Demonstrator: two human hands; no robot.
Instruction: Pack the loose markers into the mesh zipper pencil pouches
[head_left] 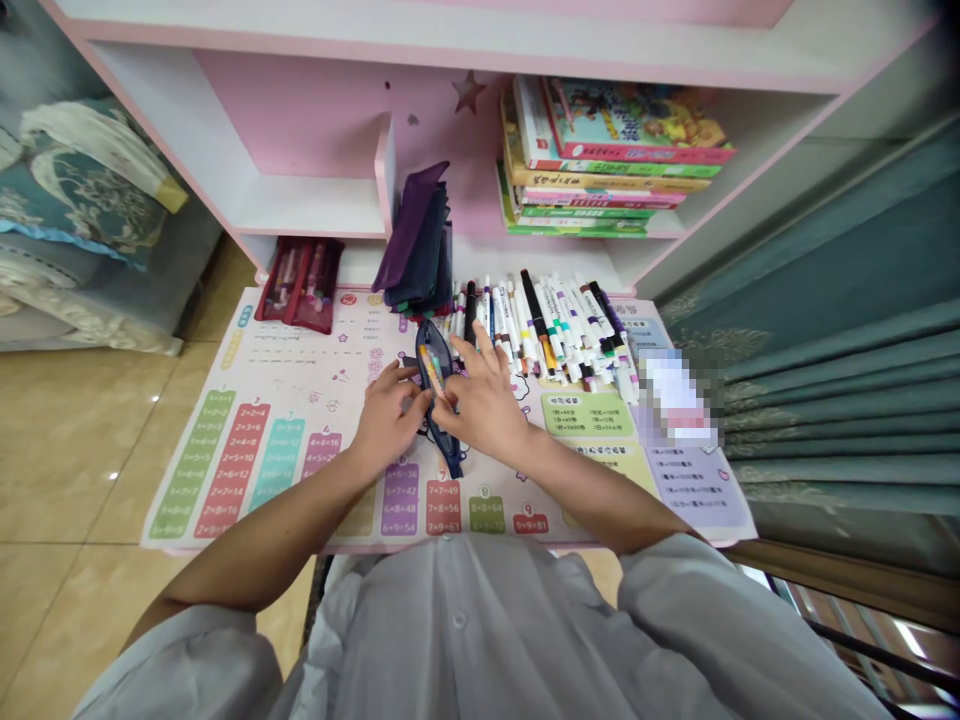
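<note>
A dark blue pencil case [437, 352] lies open on the desk mat [270, 420], with an orange marker [430, 371] poking out of it. My left hand [387, 415] pinches the case's left edge with its fingers closed. On the other side my right hand [484, 400] rests against the case, some fingers stretched toward a large pile of markers [551, 328] just beyond it. Whether the right hand holds a marker is hidden.
A red pencil case [301, 283] lies at the mat's back left. Dark purple and blue pouches [417, 245] lean against the pink shelf [315, 205]. Stacked books [600, 160] fill the right shelf bay. Teal curtains hang at right; tiled floor lies at left.
</note>
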